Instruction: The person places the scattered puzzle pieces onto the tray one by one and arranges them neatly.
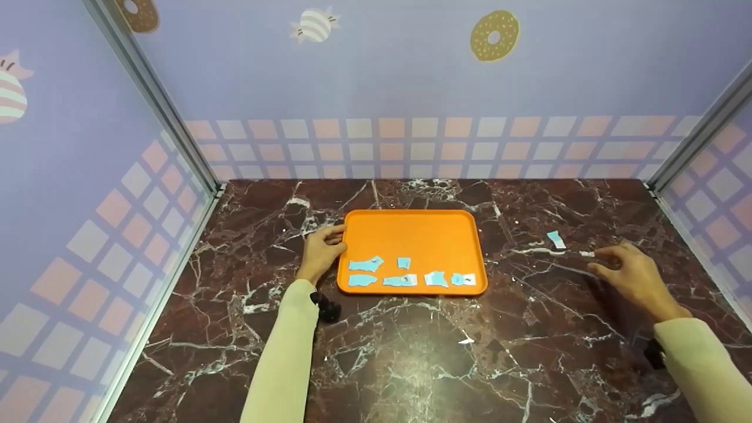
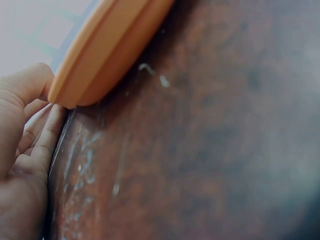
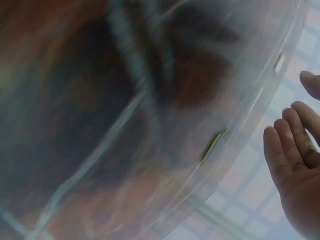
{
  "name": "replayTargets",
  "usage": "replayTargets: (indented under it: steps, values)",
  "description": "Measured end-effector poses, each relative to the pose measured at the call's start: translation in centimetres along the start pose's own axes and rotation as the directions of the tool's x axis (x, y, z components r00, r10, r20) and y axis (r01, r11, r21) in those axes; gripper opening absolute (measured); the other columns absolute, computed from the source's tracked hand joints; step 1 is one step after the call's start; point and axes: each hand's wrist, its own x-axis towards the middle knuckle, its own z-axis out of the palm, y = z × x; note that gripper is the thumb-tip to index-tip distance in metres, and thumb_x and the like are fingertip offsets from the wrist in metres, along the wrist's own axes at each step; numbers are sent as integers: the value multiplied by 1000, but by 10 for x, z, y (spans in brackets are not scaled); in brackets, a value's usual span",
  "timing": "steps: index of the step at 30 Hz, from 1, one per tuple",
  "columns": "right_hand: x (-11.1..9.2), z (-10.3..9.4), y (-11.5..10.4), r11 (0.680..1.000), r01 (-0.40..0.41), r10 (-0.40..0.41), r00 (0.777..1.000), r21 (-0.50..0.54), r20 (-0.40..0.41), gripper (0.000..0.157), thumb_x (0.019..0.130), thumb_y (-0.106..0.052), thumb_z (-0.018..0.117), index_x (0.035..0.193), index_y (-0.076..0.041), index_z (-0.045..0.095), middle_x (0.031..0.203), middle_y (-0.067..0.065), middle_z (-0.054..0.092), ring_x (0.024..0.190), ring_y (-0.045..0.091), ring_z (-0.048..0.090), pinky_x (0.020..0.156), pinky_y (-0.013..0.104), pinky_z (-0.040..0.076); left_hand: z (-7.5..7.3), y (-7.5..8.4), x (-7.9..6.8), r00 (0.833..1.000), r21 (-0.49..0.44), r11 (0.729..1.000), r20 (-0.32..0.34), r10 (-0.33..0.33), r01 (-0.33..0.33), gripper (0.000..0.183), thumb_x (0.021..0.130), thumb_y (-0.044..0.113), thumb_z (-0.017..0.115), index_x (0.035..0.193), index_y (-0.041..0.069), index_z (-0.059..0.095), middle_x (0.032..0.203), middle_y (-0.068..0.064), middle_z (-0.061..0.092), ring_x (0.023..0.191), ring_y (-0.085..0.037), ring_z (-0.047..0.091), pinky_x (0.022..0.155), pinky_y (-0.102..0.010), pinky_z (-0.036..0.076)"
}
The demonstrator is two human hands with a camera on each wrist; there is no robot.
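Note:
My left hand [image 1: 322, 249] holds the left rim of an orange tray [image 1: 411, 229], thumb and fingertips at its edge. The left wrist view shows these fingers [image 2: 42, 135] close against the tray's outer side [image 2: 107, 55]. Several torn pieces of light blue and white paper [image 1: 399, 281] lie along the tray's near side. My right hand [image 1: 634, 276] hovers low over the table at the right, its straight fingers [image 3: 277, 150] holding nothing. A small white scrap [image 1: 587, 254] lies by its fingertips, and a blue and white paper piece [image 1: 556, 239] lies to the left.
The dark red, white-veined marble tabletop [image 1: 411, 352] bears everything. Purple walls [image 1: 399, 76] with printed sweets and tiles enclose it at the back and both sides. A small white fleck [image 1: 466, 341] shows in front of the tray.

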Motion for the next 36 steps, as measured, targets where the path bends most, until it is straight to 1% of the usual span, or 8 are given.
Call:
replayTargets:
  steps: [5, 6, 10, 14, 21, 27, 32, 36]
  values:
    - [-10, -5, 15, 999, -34, 34, 999, -9, 17, 35, 92, -11, 83, 115, 13, 71, 106, 29, 62, 95, 51, 64, 81, 61, 51, 1, -1, 1, 1000, 4, 1000, -7, -4, 4, 46, 86, -13, 68, 131, -4, 73, 125, -21, 69, 114, -34, 70, 92, -30, 59]
    - [-12, -6, 19, 999, -40, 40, 999, -18, 20, 36, 93, -12, 83, 115, 13, 71, 103, 27, 61, 90, 48, 64, 79, 60, 50, 1, -1, 1, 1000, 6, 1000, -7, -8, 8, 46, 86, -13, 68, 131, -3, 74, 125, -20, 69, 113, -33, 70, 91, -30, 59]
    - [-20, -10, 30, 998, -63, 64, 997, -30, 38, 39, 95, -16, 81, 115, 15, 69, 105, 31, 61, 92, 52, 62, 80, 67, 49, 1, -1, 2, 1000, 17, 1000, -6, -9, 9, 46, 87, -12, 69, 131, -2, 74, 122, -18, 69, 111, -32, 70, 90, -28, 59]
    - [-25, -13, 39, 996, -69, 71, 996, -49, 51, 39, 95, -16, 80, 113, 17, 68, 106, 35, 60, 92, 56, 61, 81, 71, 47, 1, 0, 2, 1000, 24, 1000, -6, -14, 14, 46, 87, -11, 70, 132, -2, 74, 121, -18, 69, 111, -31, 70, 89, -28, 59]
    - [-33, -17, 47, 994, -104, 107, 991, -43, 76, 34, 96, -17, 80, 109, 13, 72, 107, 34, 60, 95, 57, 59, 84, 74, 45, 1, -2, 2, 1000, 18, 1000, -10, -4, 4, 47, 86, -12, 69, 132, -3, 74, 122, -20, 69, 112, -33, 70, 88, -27, 59]
    - [-37, -21, 49, 991, -127, 131, 988, -46, 83, 32, 97, -19, 78, 109, 10, 72, 107, 32, 61, 96, 56, 60, 83, 72, 46, 1, 0, 0, 1000, 20, 1000, -18, -10, 10, 46, 86, -13, 69, 131, -3, 74, 122, -19, 70, 111, -33, 71, 88, -26, 59]
    - [-40, -22, 52, 990, -131, 135, 988, -59, 81, 32, 97, -20, 78, 107, 10, 72, 105, 31, 62, 95, 56, 61, 83, 72, 47, 2, -1, 0, 1000, 14, 1000, -19, -14, 14, 46, 86, -13, 68, 131, -3, 74, 121, -20, 71, 111, -33, 71, 87, -24, 58]
    - [-40, -23, 53, 991, -116, 121, 989, -59, 84, 29, 95, -15, 79, 107, 10, 73, 104, 31, 62, 94, 57, 61, 82, 72, 46, 2, -1, 1, 1000, 17, 1000, -18, -9, 9, 46, 86, -12, 69, 131, -3, 74, 121, -20, 71, 111, -33, 70, 89, -27, 59]
